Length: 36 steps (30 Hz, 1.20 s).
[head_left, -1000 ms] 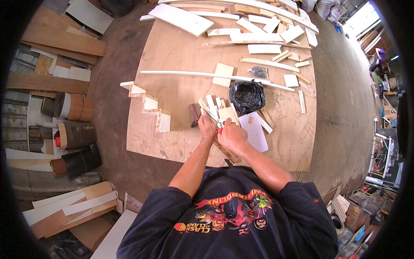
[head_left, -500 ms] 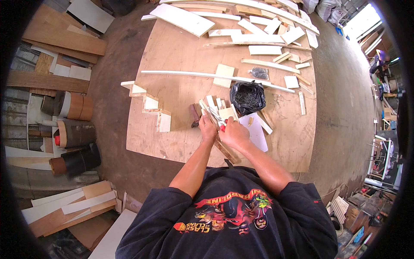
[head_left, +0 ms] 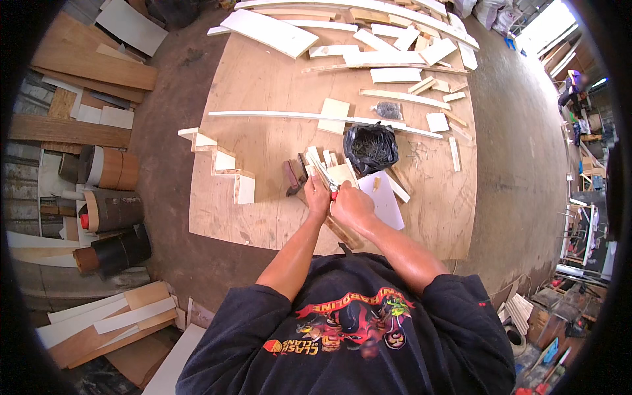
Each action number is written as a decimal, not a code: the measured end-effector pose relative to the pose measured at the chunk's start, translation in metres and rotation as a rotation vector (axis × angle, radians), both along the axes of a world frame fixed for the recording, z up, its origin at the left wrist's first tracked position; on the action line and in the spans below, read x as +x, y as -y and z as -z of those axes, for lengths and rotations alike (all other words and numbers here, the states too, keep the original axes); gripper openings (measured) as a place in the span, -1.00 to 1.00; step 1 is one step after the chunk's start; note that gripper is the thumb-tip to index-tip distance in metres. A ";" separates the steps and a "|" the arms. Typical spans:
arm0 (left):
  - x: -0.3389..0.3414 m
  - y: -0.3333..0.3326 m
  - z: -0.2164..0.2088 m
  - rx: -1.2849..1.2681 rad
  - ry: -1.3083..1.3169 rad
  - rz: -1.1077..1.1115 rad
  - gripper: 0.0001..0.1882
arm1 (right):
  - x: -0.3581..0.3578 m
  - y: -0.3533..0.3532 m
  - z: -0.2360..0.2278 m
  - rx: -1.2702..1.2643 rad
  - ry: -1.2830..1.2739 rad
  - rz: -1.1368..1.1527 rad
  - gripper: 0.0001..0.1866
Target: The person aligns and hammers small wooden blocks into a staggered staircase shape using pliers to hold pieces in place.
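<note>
Both of my hands work close together over small pale wood pieces near the front middle of the table. My right hand (head_left: 353,205) is closed around red-handled pliers (head_left: 334,195), whose metal jaws reach in among the pieces. Beside it, my left hand (head_left: 318,195) is closed on a narrow wood strip (head_left: 311,174), its fingers partly hidden. A square wood block (head_left: 341,173) lies just beyond my right hand. To the left of my left hand is a hammer (head_left: 290,176) with a brown handle. Behind my right hand stands a black plastic bag (head_left: 370,149) full of nails.
A stepped wooden frame (head_left: 224,160) stands at the left on the plywood table (head_left: 260,217). A long white strip (head_left: 276,115) crosses the middle, with many offcuts (head_left: 401,59) piled at the far side. White paper (head_left: 384,197) lies right of my hands; loose nails (head_left: 419,153) lie farther right.
The whole view has shifted slightly. My right hand has turned a little with the pliers, and less of the red handles shows. My left hand stays at the wood strip.
</note>
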<state>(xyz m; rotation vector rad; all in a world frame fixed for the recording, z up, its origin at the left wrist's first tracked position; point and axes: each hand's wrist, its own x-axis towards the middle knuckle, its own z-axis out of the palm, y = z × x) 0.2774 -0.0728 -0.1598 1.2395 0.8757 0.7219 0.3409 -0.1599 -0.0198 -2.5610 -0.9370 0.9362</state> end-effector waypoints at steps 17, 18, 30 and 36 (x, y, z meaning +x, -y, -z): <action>-0.005 -0.014 -0.026 -0.282 0.185 0.041 -0.58 | 0.003 0.012 0.005 0.131 0.171 0.005 -0.58; -0.007 -0.019 -0.031 -0.418 0.183 0.044 -0.57 | 0.008 0.016 0.009 0.202 0.212 0.001 -0.59; -0.033 -0.071 -0.098 -1.044 0.017 1.032 -0.39 | 0.075 0.005 -0.009 0.551 -0.412 -0.181 -0.70; -0.032 -0.066 -0.097 -0.982 0.292 0.628 -0.09 | 0.056 0.001 0.010 0.721 -0.552 0.179 -0.80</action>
